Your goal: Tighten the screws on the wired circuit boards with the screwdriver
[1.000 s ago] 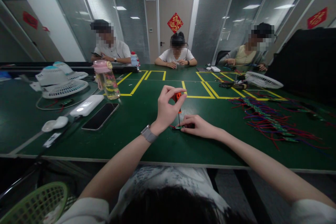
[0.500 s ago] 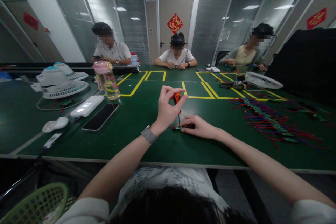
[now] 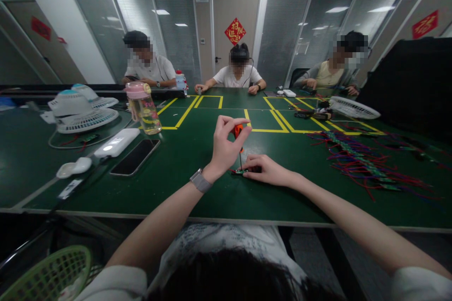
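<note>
Green, likely light but fragile: take board (image 3: 240,172) by edges, with half-curled right hand (image 3: 267,170) pinching one end, left hand (image 3: 225,146) nearly closed on driver (image 3: 239,130).

our left hand (image 3: 229,143) is raised with thumb and fingers curled around, wrist bent; our right hand (image 3: 264,169) stays low, fingertips pinched, both forearms reaching inward

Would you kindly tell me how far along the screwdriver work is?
Already done: the small circuit board is on the table, the orange screwdriver apparently set on it. In hand: the left hand holds the screwdriver upright; the right hand steadies the board. Remaining: lifting the screwdriver off. Whether the wired boards at right are finished, I cannot tell.
</note>
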